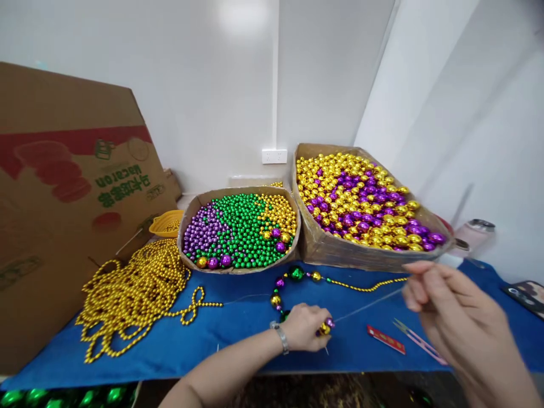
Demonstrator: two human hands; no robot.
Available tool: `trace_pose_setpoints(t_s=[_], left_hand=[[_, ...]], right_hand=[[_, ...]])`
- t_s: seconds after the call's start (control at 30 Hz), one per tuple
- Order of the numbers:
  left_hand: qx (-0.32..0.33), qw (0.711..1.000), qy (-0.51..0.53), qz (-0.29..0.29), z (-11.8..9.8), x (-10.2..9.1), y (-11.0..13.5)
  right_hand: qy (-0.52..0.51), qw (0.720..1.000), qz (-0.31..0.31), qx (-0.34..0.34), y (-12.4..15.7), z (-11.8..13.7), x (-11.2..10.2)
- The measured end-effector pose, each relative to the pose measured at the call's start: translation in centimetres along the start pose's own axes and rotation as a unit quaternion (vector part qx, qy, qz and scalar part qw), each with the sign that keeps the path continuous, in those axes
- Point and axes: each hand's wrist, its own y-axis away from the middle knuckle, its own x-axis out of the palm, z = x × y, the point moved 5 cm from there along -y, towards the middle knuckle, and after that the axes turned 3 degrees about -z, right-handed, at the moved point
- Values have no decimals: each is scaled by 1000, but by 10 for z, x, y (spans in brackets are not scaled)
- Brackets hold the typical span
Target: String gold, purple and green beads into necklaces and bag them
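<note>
A strand of purple, green and gold beads [296,273] curves over the blue cloth [238,334] in front of the boxes. My left hand [304,328], with a bracelet at the wrist, closes round the strand's near end, where gold and purple beads show at the fingertips. From there a thin clear thread [365,309] runs up to my right hand [442,300], whose thumb and fingers are pinched together on it. A string of small gold beads [369,288] joins the strand and passes toward my right hand; whether the fingers also hold its end is hidden.
Two cardboard boxes of loose beads, one smaller [238,229] and one larger [357,198], stand at the back. A heap of gold bead chain [136,294] and a yellow basket [164,225] are left. Pink thread snips [420,341], a red packet [386,339] and a phone [525,297] lie right.
</note>
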Motion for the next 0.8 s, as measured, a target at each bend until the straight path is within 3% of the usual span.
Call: trace_pose_setpoints(t_s=[0.1, 0.2, 0.3, 0.4, 0.53, 0.67, 0.73, 0.8], left_hand=[[6, 990, -136, 33, 16, 4, 16], [3, 976, -214, 34, 37, -6, 33], [-26, 967, -251, 36, 64, -17, 51], [-60, 970, -233, 35, 86, -24, 71], [-71, 983, -167, 18, 91, -33, 95], [-76, 988, -125, -52, 86, -53, 135], [-129, 974, -141, -123, 97, -74, 176], [-242, 923, -184, -234, 118, -104, 241]], right_hand=[[-49, 992, -111, 23, -16, -15, -44], [-54, 974, -212, 58, -24, -36, -85], [-53, 959, -261, 100, -25, -59, -114], [-48, 951, -276, 132, -28, -77, -129], [-52, 940, -315, 125, -39, -80, -135], [-59, 944, -304, 115, -41, -74, -121], [-51, 958, -266, 87, -34, -72, -107], [-34, 970, -231, 69, -22, -74, -91]])
